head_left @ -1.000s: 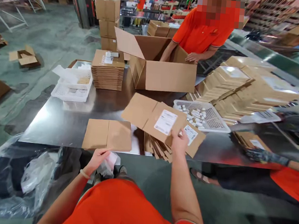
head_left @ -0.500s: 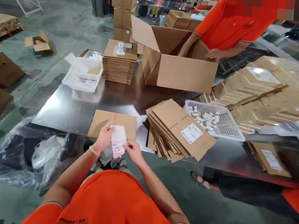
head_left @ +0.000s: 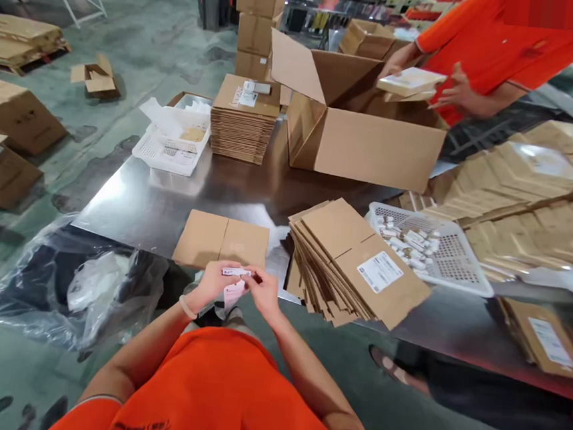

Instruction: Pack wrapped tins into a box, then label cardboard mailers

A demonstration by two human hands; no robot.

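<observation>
A small white and pinkish printed paper slip (head_left: 232, 293) is held between my two hands in front of my body, at the table's near edge. Its upper part is bent over, so a narrow printed strip faces up. My left hand (head_left: 212, 282) grips the left side with fingers closed. My right hand (head_left: 264, 289) pinches the right side, its fingertips close to the left ones. Just beyond them a flat cardboard piece (head_left: 221, 239) with a centre crease lies on the table. To the right sits a fanned stack of flat cardboard mailers (head_left: 344, 240), the top one bearing a white label (head_left: 380, 271).
On the metal table (head_left: 177, 199) stand a white basket of small bottles (head_left: 462, 274), a large open carton (head_left: 377, 146), stacked cardboard (head_left: 241, 127) and white trays (head_left: 166, 157). A co-worker (head_left: 500, 66) handles a packet (head_left: 411, 82) over the carton. A plastic-lined bin (head_left: 23, 292) is at lower left.
The slip, previously spread out flat, is now bent over at its top, and my hands have come closer together. The co-worker's hand has come out of the carton with a packet.
</observation>
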